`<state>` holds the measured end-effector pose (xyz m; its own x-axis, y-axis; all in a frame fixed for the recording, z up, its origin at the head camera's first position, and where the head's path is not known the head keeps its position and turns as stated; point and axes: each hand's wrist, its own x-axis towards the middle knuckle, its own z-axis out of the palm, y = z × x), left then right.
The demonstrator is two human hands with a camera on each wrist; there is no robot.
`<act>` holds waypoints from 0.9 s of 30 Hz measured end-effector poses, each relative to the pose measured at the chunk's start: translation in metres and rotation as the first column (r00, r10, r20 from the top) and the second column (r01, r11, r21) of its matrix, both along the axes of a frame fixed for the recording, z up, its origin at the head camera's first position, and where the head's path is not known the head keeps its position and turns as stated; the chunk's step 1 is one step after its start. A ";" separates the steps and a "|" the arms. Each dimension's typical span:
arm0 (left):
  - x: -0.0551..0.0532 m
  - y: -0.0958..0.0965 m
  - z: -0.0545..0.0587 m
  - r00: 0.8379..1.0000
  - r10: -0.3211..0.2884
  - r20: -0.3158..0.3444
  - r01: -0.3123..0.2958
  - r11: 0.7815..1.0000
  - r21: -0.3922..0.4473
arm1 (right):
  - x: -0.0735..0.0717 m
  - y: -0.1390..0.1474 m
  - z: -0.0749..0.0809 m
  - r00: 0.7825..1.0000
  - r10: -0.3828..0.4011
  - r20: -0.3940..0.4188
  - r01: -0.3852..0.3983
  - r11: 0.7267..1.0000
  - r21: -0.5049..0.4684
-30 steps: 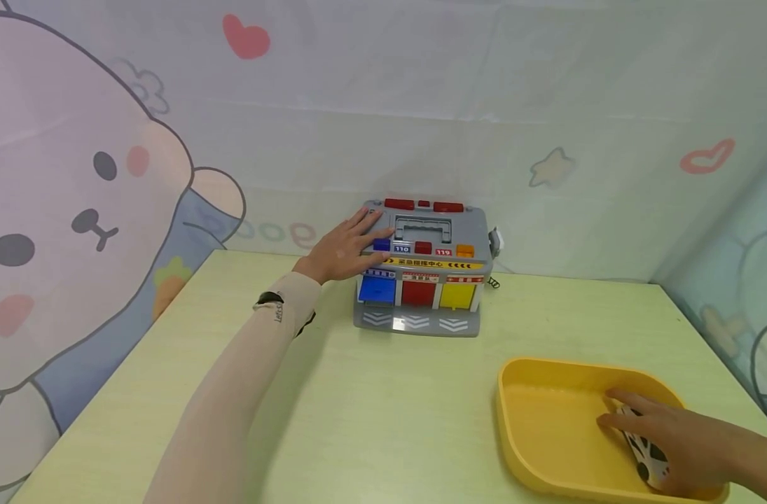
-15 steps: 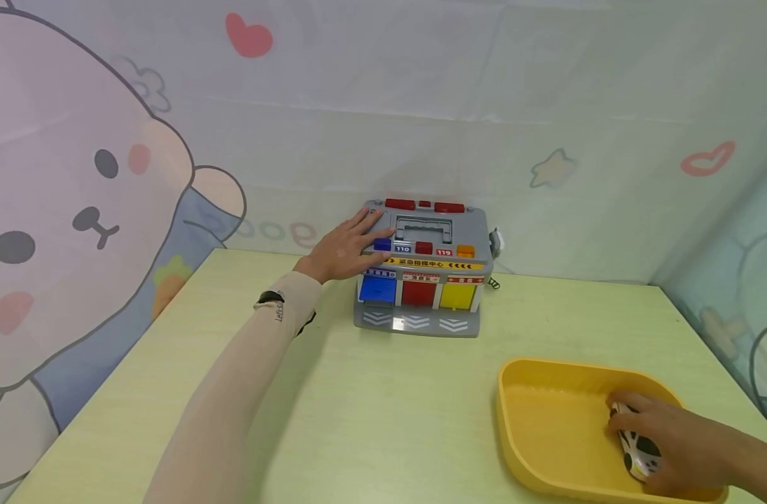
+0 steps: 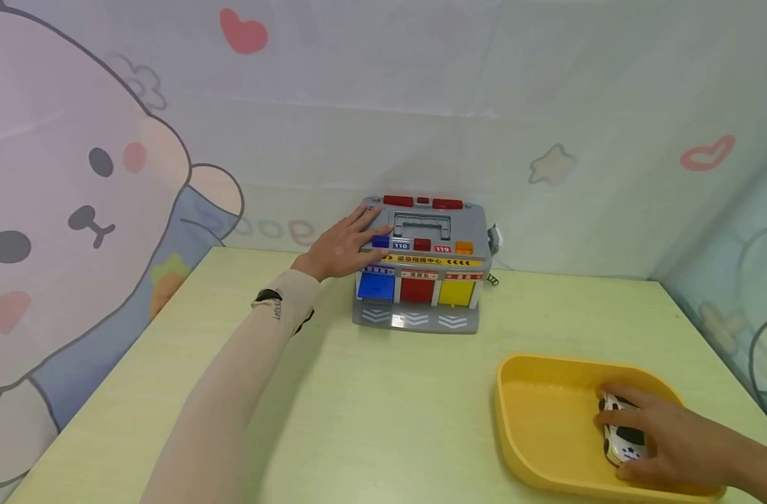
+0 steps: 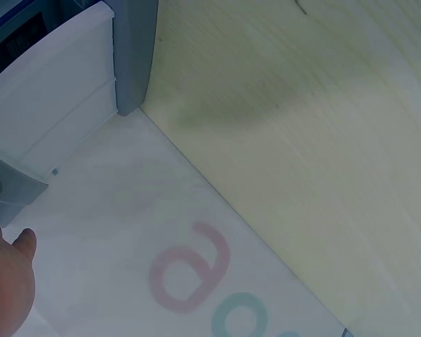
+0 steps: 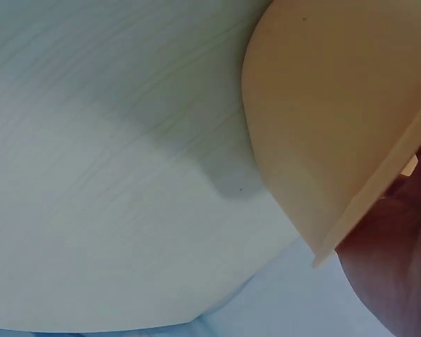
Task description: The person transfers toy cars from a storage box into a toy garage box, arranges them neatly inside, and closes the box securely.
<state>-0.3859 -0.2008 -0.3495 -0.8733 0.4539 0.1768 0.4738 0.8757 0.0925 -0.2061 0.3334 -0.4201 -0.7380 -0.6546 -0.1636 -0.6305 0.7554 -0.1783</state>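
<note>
At the back of the table stands a grey toy garage (image 3: 443, 255) with blue, red and yellow doors along its front; the blue one (image 3: 376, 286) is tilted partly up. My left hand (image 3: 342, 248) rests on its top left corner, fingers spread. In the left wrist view part of that hand (image 4: 10, 281) appears beside the garage's white side wall (image 4: 63, 91). Inside the yellow tray (image 3: 506, 434), my right hand (image 3: 679, 437) grips a white and black toy car (image 3: 624, 437) between thumb and fingers. In the right wrist view the tray's wall (image 5: 316, 105) hides most of this hand.
A white part (image 3: 496, 240) sticks out from the garage's right side, with a small dark coil (image 3: 493, 280) on the table below. Behind the table (image 3: 383, 406) hangs a cloth (image 3: 383, 126) printed with a bear, hearts and a star.
In the tray, my right hand has closed its fingers on the toy car, which has shifted left and turned. My left hand stays on the garage.
</note>
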 end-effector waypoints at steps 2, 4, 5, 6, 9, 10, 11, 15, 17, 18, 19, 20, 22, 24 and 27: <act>0.000 -0.001 0.000 1.000 0.006 -0.002 -0.006 1.000 0.004 | -0.001 -0.001 0.000 1.000 -0.004 0.004 0.004 1.000 0.008; 0.000 -0.001 0.000 1.000 0.008 -0.003 -0.008 1.000 0.010 | -0.001 -0.001 0.000 1.000 -0.005 0.006 0.005 1.000 0.002; 0.000 -0.001 0.001 1.000 0.007 -0.003 -0.007 1.000 0.012 | -0.001 -0.002 0.000 1.000 -0.009 0.013 0.009 1.000 0.000; 0.000 -0.001 0.001 1.000 0.005 -0.003 -0.005 1.000 0.012 | -0.002 -0.002 0.000 1.000 -0.015 0.021 0.015 1.000 -0.002; 0.000 -0.001 0.000 1.000 -0.004 -0.002 0.005 1.000 0.012 | -0.003 -0.003 -0.001 0.999 -0.025 0.039 0.025 1.000 -0.014; 0.000 -0.001 0.000 1.000 -0.007 -0.001 0.007 1.000 0.013 | -0.003 -0.004 0.000 0.999 -0.027 0.044 0.028 0.999 -0.016; 0.000 -0.001 0.000 1.000 -0.010 0.001 0.010 1.000 0.014 | -0.003 -0.005 0.001 0.998 -0.032 0.050 0.032 0.999 -0.012; 0.001 0.000 0.001 1.000 -0.015 0.003 0.015 1.000 0.016 | -0.004 -0.009 0.006 0.998 -0.050 0.049 0.048 0.998 0.028; 0.001 0.000 0.001 1.000 -0.013 -0.001 0.013 1.000 0.017 | -0.003 -0.012 0.011 0.999 -0.049 0.022 0.048 0.998 0.050; 0.000 0.000 0.001 1.000 -0.012 -0.004 0.012 1.000 0.018 | -0.004 -0.013 0.013 0.999 -0.023 -0.023 0.024 0.999 0.040; 0.000 0.000 0.001 1.000 -0.011 -0.005 0.011 1.000 0.021 | -0.004 -0.015 0.015 0.997 0.004 -0.071 -0.002 1.000 0.031; 0.000 -0.001 0.001 1.000 -0.010 -0.006 0.010 1.000 0.022 | -0.004 -0.016 0.017 0.992 0.030 -0.121 -0.027 0.999 0.024; 0.000 -0.001 0.001 1.000 -0.011 -0.008 0.011 1.000 0.027 | -0.005 -0.020 0.022 0.973 0.085 -0.215 -0.085 0.996 0.010; -0.001 -0.001 0.000 1.000 -0.014 -0.008 0.014 1.000 0.025 | -0.005 -0.024 0.028 0.955 0.121 -0.271 -0.127 0.992 -0.003; -0.001 -0.001 -0.002 1.000 -0.016 -0.003 0.016 1.000 0.018 | -0.007 -0.036 0.040 0.955 0.140 -0.261 -0.142 0.990 0.010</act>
